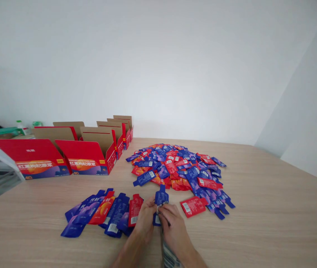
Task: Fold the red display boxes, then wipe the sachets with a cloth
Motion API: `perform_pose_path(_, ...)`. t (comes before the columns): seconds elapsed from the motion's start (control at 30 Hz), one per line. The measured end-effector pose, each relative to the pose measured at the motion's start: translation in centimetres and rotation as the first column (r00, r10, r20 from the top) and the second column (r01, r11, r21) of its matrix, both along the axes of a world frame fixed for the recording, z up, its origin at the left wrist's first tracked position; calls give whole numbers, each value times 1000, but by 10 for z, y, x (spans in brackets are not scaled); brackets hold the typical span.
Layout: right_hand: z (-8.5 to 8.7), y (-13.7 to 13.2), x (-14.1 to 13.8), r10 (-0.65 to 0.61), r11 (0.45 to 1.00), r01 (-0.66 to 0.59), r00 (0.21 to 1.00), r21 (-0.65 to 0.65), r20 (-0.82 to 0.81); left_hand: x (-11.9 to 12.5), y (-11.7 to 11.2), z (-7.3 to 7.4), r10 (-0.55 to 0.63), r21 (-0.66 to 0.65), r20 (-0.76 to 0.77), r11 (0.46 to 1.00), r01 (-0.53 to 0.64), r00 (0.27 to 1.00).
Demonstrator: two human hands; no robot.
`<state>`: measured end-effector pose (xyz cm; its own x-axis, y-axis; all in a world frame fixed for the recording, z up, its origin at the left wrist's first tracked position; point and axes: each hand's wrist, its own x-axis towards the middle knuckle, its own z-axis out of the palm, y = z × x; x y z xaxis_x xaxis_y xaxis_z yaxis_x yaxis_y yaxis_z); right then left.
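Observation:
A blue pouch (161, 197) with a narrow neck stands out between my two hands, its neck pointing away from me. My left hand (145, 219) grips its left side. The fingers of my right hand (173, 225) are pinched together over the pouch's lower right part and hide some of it. Left of my hands lies a group of blue and red pouches, among them a red pouch (135, 209) close to my left hand and a blue pouch (115, 219). Another red pouch (193, 206) lies alone to the right.
A large heap of red and blue pouches (172, 167) covers the middle of the wooden table (259, 208). Several open red cartons, including a front carton (87, 163), stand at the left with flaps raised. A white wall (192, 74) rises behind the table.

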<state>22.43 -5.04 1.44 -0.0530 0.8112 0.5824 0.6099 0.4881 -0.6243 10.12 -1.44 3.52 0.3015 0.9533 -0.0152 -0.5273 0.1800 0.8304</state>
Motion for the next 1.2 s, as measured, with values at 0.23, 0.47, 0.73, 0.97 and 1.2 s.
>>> perform_pose_path(0.23, 0, 3, 11, -147, 989, 148, 988, 15, -53, 5, 0, -7, -108, 48, -159, 992, 117, 981)
perform_pose_path(0.47, 5, 5, 4, -145, 989, 142, 984, -32, -106, -3, 5, -6, -54, 45, -198, 997, 64, 979)
perform_pose_path(0.73, 18, -5, 13, -233, 969, 196, 929, -152, -286, -9, 7, -7, 151, -176, 21, 974, -145, 988)
perform_pose_path(0.97, 15, -19, -19, 54, 998, -50, 991, 39, -118, 1, 0, -4, 123, -265, 3, 957, -118, 992)
perform_pose_path(1.2, 16, -15, -16, 49, 997, -51, 998, 52, 27, 7, -8, -1, 47, -329, 170, 944, 12, 984)
